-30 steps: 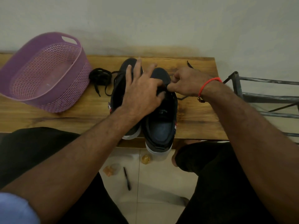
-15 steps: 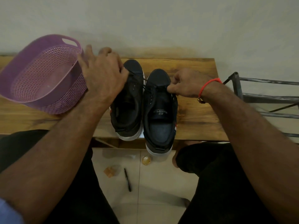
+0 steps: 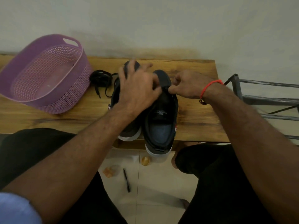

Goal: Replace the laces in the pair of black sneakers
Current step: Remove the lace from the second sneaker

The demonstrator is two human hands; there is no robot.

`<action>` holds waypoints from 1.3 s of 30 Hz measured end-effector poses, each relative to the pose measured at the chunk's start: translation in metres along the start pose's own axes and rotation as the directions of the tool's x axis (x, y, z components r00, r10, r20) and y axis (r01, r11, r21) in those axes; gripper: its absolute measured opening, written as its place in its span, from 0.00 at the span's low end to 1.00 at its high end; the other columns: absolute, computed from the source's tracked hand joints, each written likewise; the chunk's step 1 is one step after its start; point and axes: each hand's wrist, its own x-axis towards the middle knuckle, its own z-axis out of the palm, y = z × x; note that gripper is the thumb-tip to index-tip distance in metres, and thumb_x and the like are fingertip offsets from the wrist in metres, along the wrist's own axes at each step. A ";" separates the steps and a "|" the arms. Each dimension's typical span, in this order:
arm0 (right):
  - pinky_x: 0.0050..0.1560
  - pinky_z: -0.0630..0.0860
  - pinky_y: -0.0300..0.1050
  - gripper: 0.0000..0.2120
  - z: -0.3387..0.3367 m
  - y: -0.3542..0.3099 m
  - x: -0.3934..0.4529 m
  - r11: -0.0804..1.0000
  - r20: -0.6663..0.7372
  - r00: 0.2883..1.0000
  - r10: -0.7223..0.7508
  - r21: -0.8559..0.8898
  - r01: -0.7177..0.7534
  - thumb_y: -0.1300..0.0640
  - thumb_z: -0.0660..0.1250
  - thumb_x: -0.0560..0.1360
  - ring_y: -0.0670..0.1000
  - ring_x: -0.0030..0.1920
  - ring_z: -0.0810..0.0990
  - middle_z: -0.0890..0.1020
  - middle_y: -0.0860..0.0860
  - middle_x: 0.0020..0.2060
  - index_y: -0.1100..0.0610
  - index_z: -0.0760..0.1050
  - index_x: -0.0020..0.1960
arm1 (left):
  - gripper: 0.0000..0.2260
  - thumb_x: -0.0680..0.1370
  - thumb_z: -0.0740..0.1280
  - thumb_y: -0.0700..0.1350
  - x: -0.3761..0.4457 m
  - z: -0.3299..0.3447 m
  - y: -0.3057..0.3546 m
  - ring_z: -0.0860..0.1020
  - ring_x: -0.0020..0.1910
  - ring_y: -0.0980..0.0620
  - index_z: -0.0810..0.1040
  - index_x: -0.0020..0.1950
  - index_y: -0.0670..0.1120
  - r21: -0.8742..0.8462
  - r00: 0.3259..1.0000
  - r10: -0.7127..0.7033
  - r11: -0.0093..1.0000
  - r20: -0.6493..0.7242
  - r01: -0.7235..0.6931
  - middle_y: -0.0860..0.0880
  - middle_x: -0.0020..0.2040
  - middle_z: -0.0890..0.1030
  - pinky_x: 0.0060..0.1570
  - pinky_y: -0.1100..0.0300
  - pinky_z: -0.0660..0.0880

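Note:
Two black sneakers stand side by side on the wooden bench (image 3: 195,122), toes pointing away from me. My left hand (image 3: 137,92) hovers blurred over the left sneaker (image 3: 129,130) with its fingers spread and its thumb reaching toward the throat of the right sneaker (image 3: 160,131). Whether it holds a lace is hidden. My right hand (image 3: 189,84), with a red thread at the wrist, pinches the right sneaker's eyelet edge near the toe. A loose bundle of black lace (image 3: 100,80) lies on the bench to the left of the shoes.
A purple perforated basket (image 3: 77,89) sits tilted at the bench's left end, touching the wall. A grey metal rack (image 3: 267,101) stands to the right of the bench. On the tiled floor between my knees lie a black pen (image 3: 126,180) and small orange bits.
My left hand reached left to the lace bundle by the basket, then swung back over the sneakers. My right hand has kept its pinch on the right sneaker.

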 end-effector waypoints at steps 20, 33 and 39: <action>0.54 0.78 0.53 0.11 -0.001 -0.005 -0.005 0.997 0.007 1.000 -0.014 -0.073 0.014 0.47 0.66 0.78 0.54 0.52 0.79 0.81 0.53 0.49 0.55 0.78 0.52 | 0.09 0.76 0.71 0.58 -0.006 0.006 -0.001 0.52 0.80 0.39 0.85 0.52 0.56 0.037 0.998 0.054 0.998 -0.017 -0.054 0.52 0.79 0.65 0.73 0.29 0.50; 0.75 0.56 0.64 0.11 0.004 0.001 0.001 0.974 -0.006 0.994 -0.106 -0.204 0.102 0.48 0.66 0.78 0.59 0.78 0.52 0.68 0.52 0.73 0.54 0.77 0.55 | 0.15 0.75 0.70 0.61 -0.010 0.007 0.000 0.46 0.81 0.37 0.80 0.59 0.57 -0.067 0.996 0.053 0.997 0.067 -0.049 0.49 0.81 0.58 0.72 0.27 0.44; 0.72 0.61 0.65 0.10 0.003 0.013 0.009 0.977 -0.055 0.998 -0.044 -0.211 0.031 0.46 0.69 0.74 0.61 0.73 0.62 0.73 0.51 0.67 0.47 0.73 0.51 | 0.21 0.71 0.73 0.55 0.005 -0.009 -0.017 0.43 0.81 0.39 0.73 0.62 0.59 -0.129 0.984 -0.098 0.985 0.149 0.118 0.48 0.82 0.55 0.74 0.30 0.43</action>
